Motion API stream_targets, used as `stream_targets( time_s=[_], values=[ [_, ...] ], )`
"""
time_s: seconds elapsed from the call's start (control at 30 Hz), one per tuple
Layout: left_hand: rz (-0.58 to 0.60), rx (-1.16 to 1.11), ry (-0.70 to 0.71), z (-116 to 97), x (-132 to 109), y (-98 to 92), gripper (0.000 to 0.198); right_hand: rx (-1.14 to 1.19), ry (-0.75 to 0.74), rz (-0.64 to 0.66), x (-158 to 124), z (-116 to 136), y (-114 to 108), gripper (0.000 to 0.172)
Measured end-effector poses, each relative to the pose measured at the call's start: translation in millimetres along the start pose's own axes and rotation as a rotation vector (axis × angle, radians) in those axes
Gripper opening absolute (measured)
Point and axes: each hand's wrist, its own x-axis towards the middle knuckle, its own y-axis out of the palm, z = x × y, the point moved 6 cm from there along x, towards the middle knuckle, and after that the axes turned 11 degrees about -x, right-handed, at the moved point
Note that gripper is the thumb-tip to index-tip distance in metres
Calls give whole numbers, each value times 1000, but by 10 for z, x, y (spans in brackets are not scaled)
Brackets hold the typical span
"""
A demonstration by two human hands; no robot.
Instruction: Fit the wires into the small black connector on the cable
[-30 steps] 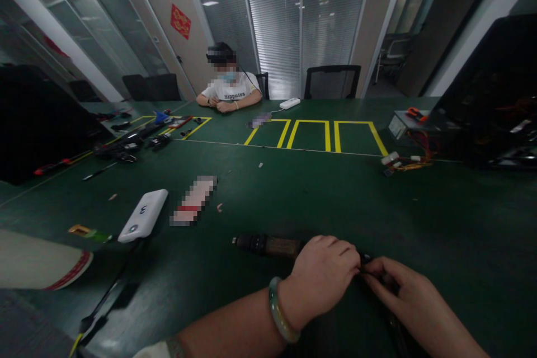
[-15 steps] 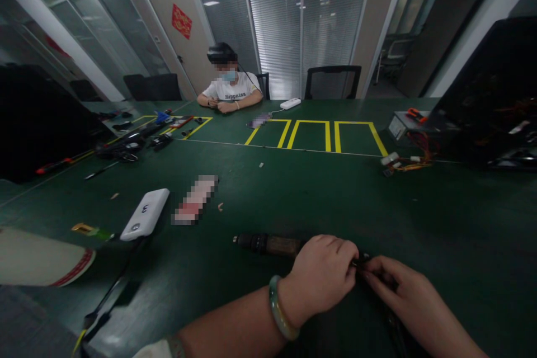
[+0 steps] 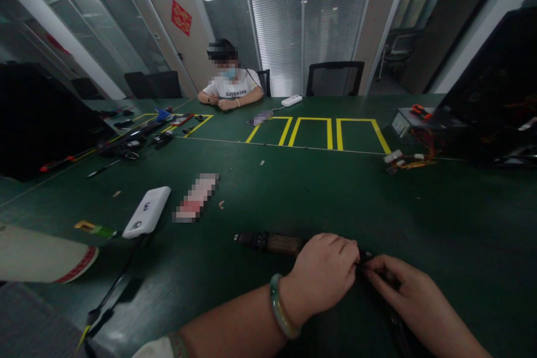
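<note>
My left hand (image 3: 323, 274), with a green jade bangle (image 3: 281, 306) on the wrist, closes over a dark cylindrical tool (image 3: 268, 242) lying low over the green table. The tool has a ribbed black end pointing left and a brownish barrel. My right hand (image 3: 398, 282) pinches a small black part at the tool's other end, touching my left fingertips. A black cable (image 3: 394, 321) runs from there toward me. My fingers hide the join between tool and cable.
A white power bank (image 3: 146, 212) and a pixelated pink-and-white packet (image 3: 196, 197) lie to the left. Yellow tape rectangles (image 3: 312, 133) mark the far table. Hand tools lie far left, a wired power supply (image 3: 405, 123) far right. A masked person (image 3: 229, 86) sits opposite.
The view has shifted slightly, moving the table items a little. My hands stay on the tool, with only slight finger movement visible.
</note>
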Motion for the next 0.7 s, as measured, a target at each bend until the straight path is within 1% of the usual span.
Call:
stream_targets(
  time_s=[0.13,0.27,0.4,0.53,0.63,0.7],
  values=[
    [4,-9,41,-13,0,-9,6,-15,-12,27,1,32,-5,19],
    [-17,-39,66,-16,-2,-12,6,-48,-4,23,-2,33,-15,20],
    [-30,-47,22,5,0,-13,9,-57,-6,19,-8,31,-13,20],
    [-2,10,-1,16,-2,10,10,-60,-9,12,-10,26,-11,19],
    [3,14,36,4,-9,21,5,-64,-5,14,-8,6,-1,20],
    [-8,-10,68,-8,-14,17,5,-61,-1,22,-5,-9,12,21]
  ],
)
